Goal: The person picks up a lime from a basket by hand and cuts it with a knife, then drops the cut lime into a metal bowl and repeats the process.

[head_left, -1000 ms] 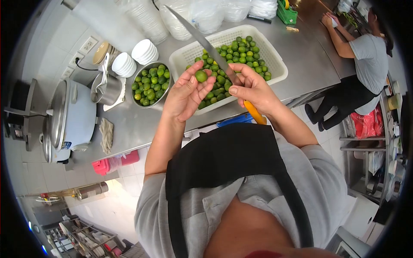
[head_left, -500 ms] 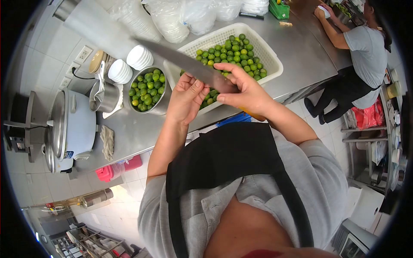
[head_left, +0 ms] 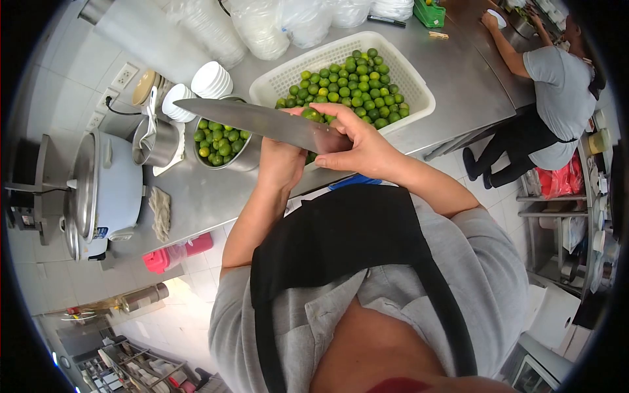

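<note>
A big knife is hanging over the front of the white basket, above the worktop. The right hand is pinching the back of the blade, with thumb and fingers closing on it. The left hand is mostly hiding behind the blade, so I cannot tell how far its fingers are opening or what they are holding. A lime is peeking out past the blade, by both hands. The hands seem to be working the knife near this lime; moving on looks to be calling for fingers clear of the edge. The knife is lying long across the body, its tip pointing left and a bit away, over the steel bowl.
</note>
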